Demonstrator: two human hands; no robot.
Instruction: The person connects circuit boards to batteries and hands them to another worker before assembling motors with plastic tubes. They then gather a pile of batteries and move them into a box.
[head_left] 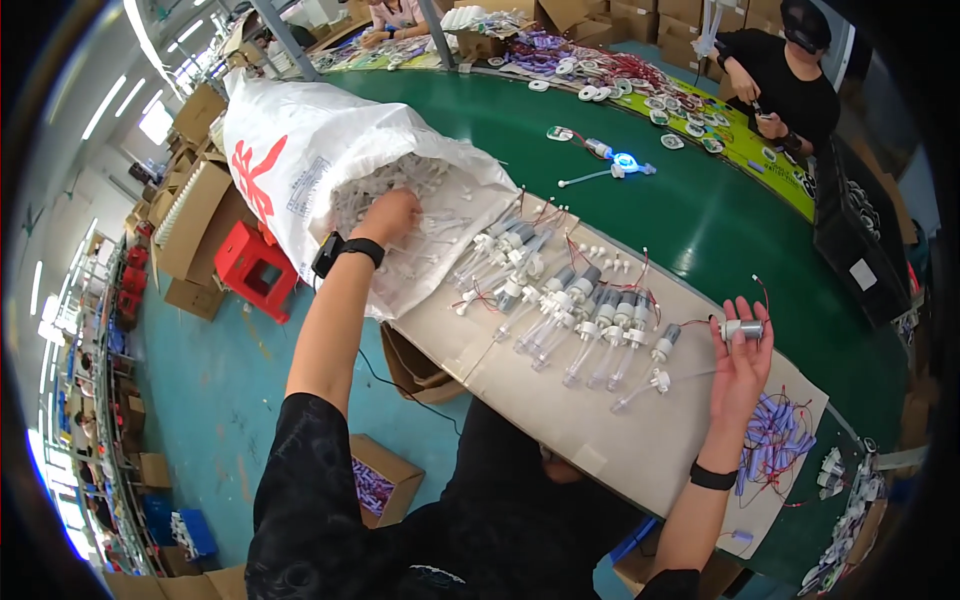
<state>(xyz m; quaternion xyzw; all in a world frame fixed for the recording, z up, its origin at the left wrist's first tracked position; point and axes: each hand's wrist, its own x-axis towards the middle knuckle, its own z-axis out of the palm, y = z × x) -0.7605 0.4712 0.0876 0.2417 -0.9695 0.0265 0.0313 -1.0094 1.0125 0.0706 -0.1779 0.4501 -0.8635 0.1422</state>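
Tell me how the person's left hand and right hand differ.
The left hand is in the white sack's open mouth; the right hand holds a grey cylinder. The left hand shows its back, the right hand its palm. Both arms wear black wristbands.

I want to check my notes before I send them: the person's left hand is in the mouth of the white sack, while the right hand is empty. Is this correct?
Not quite: the right hand is not empty. The head view shows it holding a silver-grey cylindrical part. The left hand is indeed in the mouth of the white sack.
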